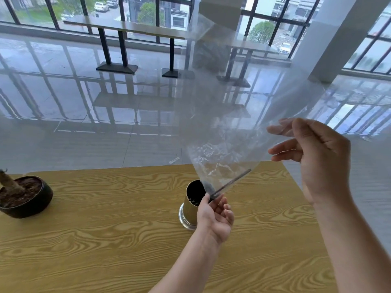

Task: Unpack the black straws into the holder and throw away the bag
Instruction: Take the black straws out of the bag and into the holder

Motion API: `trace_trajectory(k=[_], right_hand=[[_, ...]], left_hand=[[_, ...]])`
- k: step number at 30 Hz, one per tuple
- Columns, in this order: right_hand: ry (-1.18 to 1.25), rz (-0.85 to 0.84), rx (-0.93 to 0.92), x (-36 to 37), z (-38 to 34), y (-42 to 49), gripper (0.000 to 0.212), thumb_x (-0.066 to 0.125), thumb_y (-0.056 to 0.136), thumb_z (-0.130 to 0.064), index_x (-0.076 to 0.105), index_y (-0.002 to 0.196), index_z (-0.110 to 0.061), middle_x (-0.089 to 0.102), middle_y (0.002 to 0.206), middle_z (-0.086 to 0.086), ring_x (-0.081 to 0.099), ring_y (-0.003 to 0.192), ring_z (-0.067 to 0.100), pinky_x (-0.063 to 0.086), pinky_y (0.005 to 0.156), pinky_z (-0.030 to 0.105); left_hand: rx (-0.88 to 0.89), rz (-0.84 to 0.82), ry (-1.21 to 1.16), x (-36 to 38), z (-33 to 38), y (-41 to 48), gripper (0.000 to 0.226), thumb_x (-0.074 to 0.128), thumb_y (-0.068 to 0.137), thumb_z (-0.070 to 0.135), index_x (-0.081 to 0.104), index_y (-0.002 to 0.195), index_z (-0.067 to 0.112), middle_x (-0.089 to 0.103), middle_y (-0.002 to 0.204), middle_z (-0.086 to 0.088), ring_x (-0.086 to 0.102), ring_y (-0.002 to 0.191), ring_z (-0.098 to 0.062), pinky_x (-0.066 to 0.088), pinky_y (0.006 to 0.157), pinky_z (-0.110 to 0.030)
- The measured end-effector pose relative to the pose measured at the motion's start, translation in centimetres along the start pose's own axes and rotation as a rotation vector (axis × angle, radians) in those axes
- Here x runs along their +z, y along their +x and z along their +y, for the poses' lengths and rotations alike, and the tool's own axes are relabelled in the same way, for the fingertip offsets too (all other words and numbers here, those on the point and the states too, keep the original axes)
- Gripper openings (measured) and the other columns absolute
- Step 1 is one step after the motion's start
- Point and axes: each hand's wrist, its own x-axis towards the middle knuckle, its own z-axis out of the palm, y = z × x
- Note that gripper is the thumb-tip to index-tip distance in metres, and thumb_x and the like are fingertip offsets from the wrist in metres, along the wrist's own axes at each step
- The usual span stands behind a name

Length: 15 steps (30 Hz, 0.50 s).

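Note:
A large clear plastic bag (228, 115) hangs in the air above the table, its narrow end pointing down at the gold cylindrical holder (189, 210). One black straw (232, 182) lies slanted inside the bag's lower end, just over the holder's dark mouth. My left hand (215, 216) pinches the bag's lower corner beside the holder's rim. My right hand (313, 157) is raised to the right and grips the bag's upper edge between thumb and fingers. Dark straws seem to fill the holder, but I cannot make them out singly.
A wood-grain table (105, 240) carries the holder. At its left edge stands a dark bowl-shaped plant pot (27, 197). Beyond the table lies a glossy tiled floor with a small scrap of clear wrapper (174, 160), long bar tables (127, 28) and windows.

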Motion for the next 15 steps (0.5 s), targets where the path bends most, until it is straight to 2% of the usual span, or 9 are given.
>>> trace_trajectory(k=[4, 11, 15], right_hand=[[0.018, 0.015, -0.022, -0.6, -0.3, 0.2, 0.025, 0.053, 0.105, -0.019, 0.072, 0.105, -0.004, 0.079, 0.094, 0.009, 0.071, 0.061, 0.03, 0.058, 0.055, 0.031], [0.039, 0.092, -0.075, -1.7, -0.7, 0.8, 0.023, 0.055, 0.104, -0.024, 0.073, 0.095, -0.012, 0.079, 0.091, 0.009, 0.071, 0.059, 0.029, 0.056, 0.053, 0.029], [0.079, 0.163, -0.089, -2.3, -1.2, 1.7, 0.025, 0.055, 0.102, -0.029, 0.072, 0.09, -0.015, 0.078, 0.094, 0.013, 0.071, 0.058, 0.029, 0.056, 0.053, 0.031]], left_hand=[[-0.012, -0.004, -0.024, 0.6, 0.6, 0.1, 0.033, 0.054, 0.098, 0.03, 0.059, 0.077, 0.006, 0.054, 0.056, -0.004, 0.044, 0.04, -0.013, 0.035, 0.035, -0.018], [-0.035, -0.021, -0.084, 1.2, 1.3, 0.3, 0.028, 0.055, 0.098, 0.026, 0.054, 0.076, 0.01, 0.047, 0.048, 0.003, 0.036, 0.03, -0.008, 0.026, 0.029, -0.015], [-0.03, -0.027, -0.121, 2.0, 1.8, 0.4, 0.034, 0.055, 0.099, 0.027, 0.052, 0.07, 0.01, 0.046, 0.044, 0.003, 0.035, 0.028, -0.008, 0.026, 0.028, -0.015]])
